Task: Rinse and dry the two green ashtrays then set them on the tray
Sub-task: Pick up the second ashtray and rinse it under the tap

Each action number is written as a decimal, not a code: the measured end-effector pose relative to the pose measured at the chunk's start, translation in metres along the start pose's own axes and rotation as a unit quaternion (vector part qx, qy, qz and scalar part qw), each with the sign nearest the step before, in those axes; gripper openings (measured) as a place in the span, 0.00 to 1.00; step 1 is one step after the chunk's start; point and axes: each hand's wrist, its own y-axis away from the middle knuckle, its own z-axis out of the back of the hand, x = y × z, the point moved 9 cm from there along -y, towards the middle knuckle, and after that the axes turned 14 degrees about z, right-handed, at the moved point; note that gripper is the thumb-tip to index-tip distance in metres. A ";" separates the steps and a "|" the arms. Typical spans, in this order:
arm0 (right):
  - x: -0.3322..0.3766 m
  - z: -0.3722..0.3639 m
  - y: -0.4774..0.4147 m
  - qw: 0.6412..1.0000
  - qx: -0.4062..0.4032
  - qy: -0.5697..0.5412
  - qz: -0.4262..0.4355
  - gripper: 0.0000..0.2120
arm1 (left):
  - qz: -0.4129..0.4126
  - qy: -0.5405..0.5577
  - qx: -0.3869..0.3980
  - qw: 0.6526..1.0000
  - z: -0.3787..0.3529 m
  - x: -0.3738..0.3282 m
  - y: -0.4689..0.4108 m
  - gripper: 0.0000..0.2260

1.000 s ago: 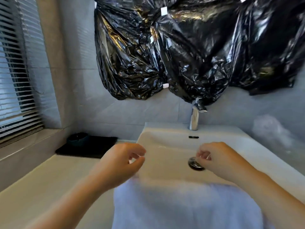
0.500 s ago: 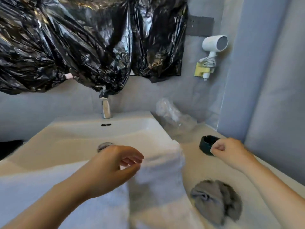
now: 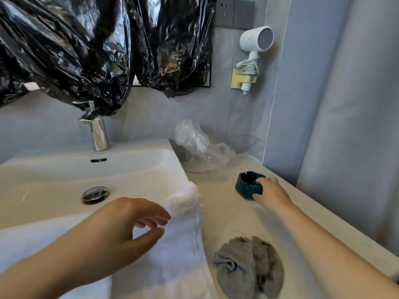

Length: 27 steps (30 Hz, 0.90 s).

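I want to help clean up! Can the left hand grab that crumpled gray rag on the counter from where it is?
Probably yes. The left hand hovers open over the white towel, and the gray rag lies just to its right on the counter with nothing between. The right hand is busy at the green ashtray.

ashtray (image 3: pixel 248 186) right of sink (image 3: pixel 64 175)

The ashtray (image 3: pixel 248 185) is dark green with a smooth, slightly glossy finish, glazed or plastic. The sink (image 3: pixel 64 169) is smooth, glossy white ceramic; its drain (image 3: pixel 95 194) and the tap (image 3: pixel 99 134) are polished, mirror-bright metal. The towel (image 3: pixel 183 244) over the rim is fluffy white cloth; the rag (image 3: pixel 248 266) is coarse, matted grey cloth. The bags (image 3: pixel 75 50) are crinkled, shiny black plastic; the wrap (image 3: pixel 198 145) is thin clear film. The counter (image 3: pixel 226 212) looks smooth and matt.
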 end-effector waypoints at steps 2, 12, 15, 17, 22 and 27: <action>-0.004 -0.007 -0.006 1.000 0.002 0.000 -0.007 0.24 | -0.003 -0.005 -0.003 1.000 0.001 0.001 -0.003 0.09; 0.002 -0.014 -0.002 0.998 -0.016 0.055 0.032 0.15 | 0.013 0.006 -0.005 1.000 0.003 0.011 -0.011 0.10; 0.011 -0.005 0.006 0.998 -0.035 0.024 0.043 0.15 | 0.019 0.013 0.001 1.000 0.003 0.016 -0.013 0.10; 0.024 0.007 0.016 0.996 -0.060 0.006 0.060 0.14 | 0.023 0.017 -0.001 1.000 0.004 0.018 -0.015 0.09; 0.092 0.065 0.057 0.978 -0.117 -0.034 0.169 0.10 | 0.041 0.066 -0.019 0.997 0.009 0.024 -0.025 0.09; 0.165 0.100 0.113 0.951 -0.084 -0.118 0.275 0.11 | 0.054 0.108 -0.037 0.992 0.011 0.025 -0.037 0.19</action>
